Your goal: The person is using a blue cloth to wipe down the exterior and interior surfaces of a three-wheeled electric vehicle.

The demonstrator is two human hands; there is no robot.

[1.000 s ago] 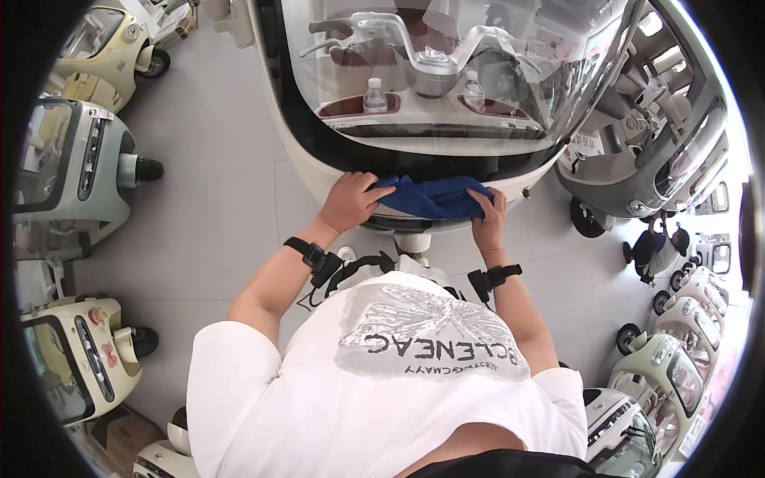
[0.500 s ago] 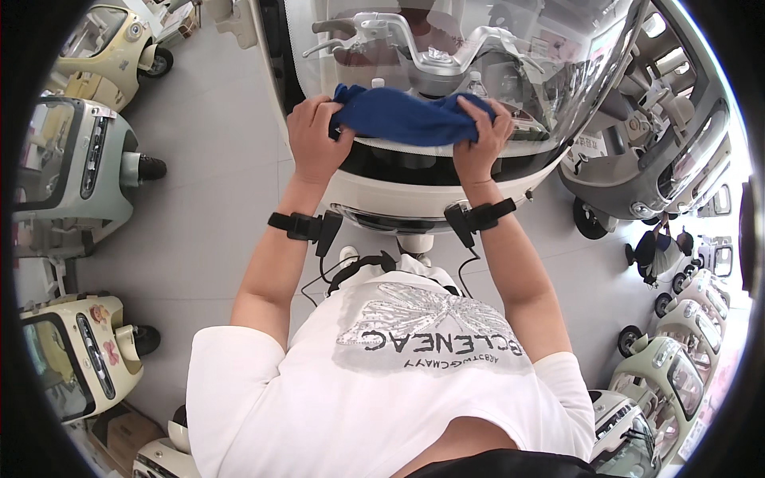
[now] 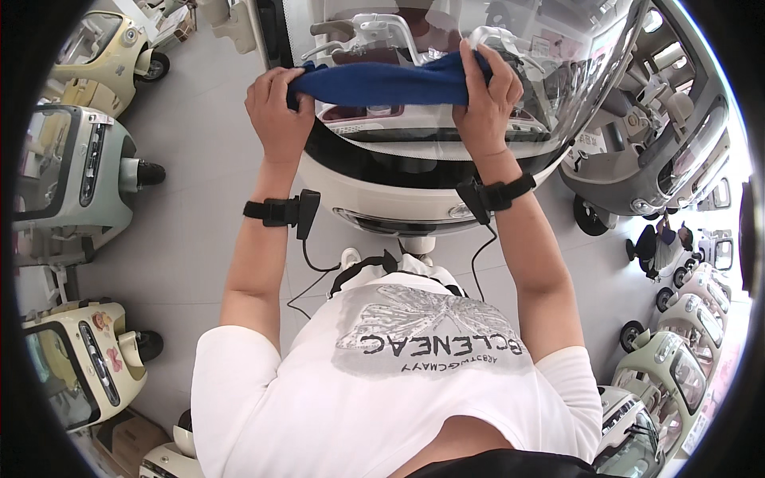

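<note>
Gripping a blue cloth [image 3: 382, 84] with both hands [image 3: 276, 115], I make out inverted lettering [image 3: 441, 346] on the white shirt [image 3: 319, 414] below them.

1. The blue cloth [image 3: 381, 84] is a plain, deep-blue piece of soft fabric, gathered into a long band with shallow creases.
2. It stretches nearly straight sideways, one end bunched in the left grip [image 3: 276, 111], the other in the right grip [image 3: 488, 97].
3. It spans in front of the windshield [image 3: 558, 95], its left end near the windshield's left edge; contact cannot be told.
</note>
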